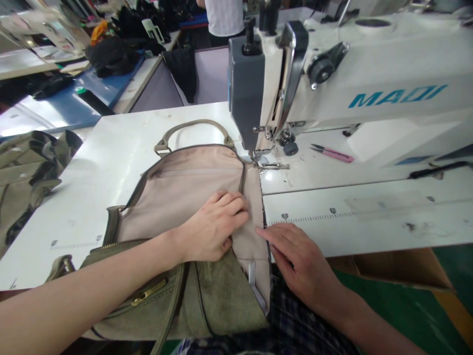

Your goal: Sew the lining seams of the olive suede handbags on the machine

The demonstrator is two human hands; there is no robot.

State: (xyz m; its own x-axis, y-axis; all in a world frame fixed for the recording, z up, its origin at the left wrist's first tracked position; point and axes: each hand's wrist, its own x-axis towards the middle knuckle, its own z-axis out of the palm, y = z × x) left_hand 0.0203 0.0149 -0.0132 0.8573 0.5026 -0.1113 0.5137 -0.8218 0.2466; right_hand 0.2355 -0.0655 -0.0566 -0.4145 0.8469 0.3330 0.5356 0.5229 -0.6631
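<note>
An olive-green handbag lies opened out on the sewing table, its pinkish-beige lining facing up. My left hand rests on the lining with fingers curled, gripping a fold of it near the bag's zipper edge. At the lining's right raw edge, my right hand pinches the fabric between thumb and forefinger. Farther up that same edge, the sewing machine's presser foot sits at the lining's corner. One bag handle arches across the table behind it.
The white sewing machine fills the upper right. Pink-handled snips lie on its bed. More olive bag pieces are at the left. A cardboard box stands below the table, and a person in a white top is behind.
</note>
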